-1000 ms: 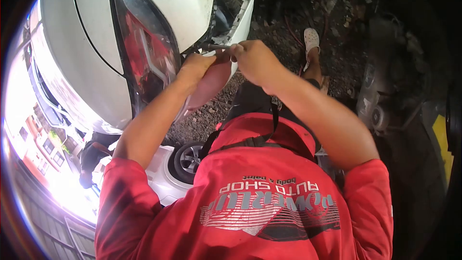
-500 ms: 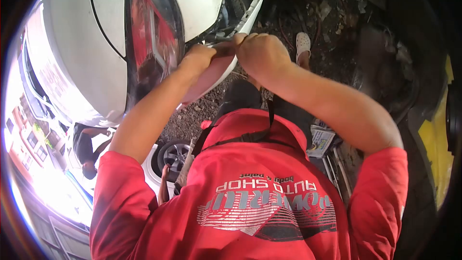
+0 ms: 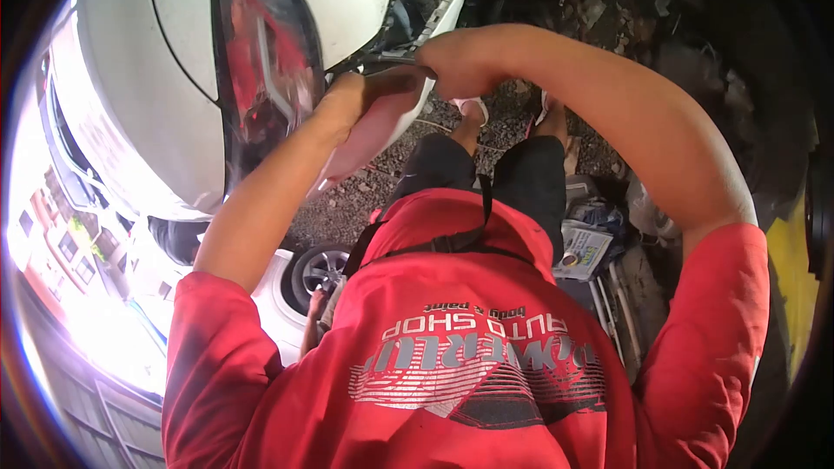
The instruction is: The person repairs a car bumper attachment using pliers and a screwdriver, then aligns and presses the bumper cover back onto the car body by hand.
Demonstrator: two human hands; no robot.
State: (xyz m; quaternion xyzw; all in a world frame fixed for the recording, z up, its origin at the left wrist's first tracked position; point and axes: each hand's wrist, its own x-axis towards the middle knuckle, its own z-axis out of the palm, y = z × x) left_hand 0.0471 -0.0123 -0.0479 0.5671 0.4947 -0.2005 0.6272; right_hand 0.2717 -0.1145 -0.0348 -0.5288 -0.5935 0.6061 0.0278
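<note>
My right hand (image 3: 452, 65) is closed round the end of a thin metal tool (image 3: 387, 59), whose shaft points left toward the gap beside the car lamp. Its far tip is hidden. My left hand (image 3: 343, 104) lies at the upper edge of a loose white bumper (image 3: 382, 126), just right of the lamp (image 3: 265, 61); its fingers are mostly hidden. The bumper stands away from the white car body (image 3: 343, 0), with its clipped end (image 3: 447, 9) sticking out beyond my right hand.
Gravel (image 3: 347, 204) lies under the bumper. A wheel (image 3: 321, 269) of another white car is at lower left, with a person's hand (image 3: 317, 302) by it. A printed box (image 3: 582, 252) and long rods (image 3: 612, 304) are right of my legs. Dark parts stand further right.
My right wrist has turned and its elbow has swung up and outward, with the tool still in the hand. My left hand stays at the bumper edge. Both my feet now show.
</note>
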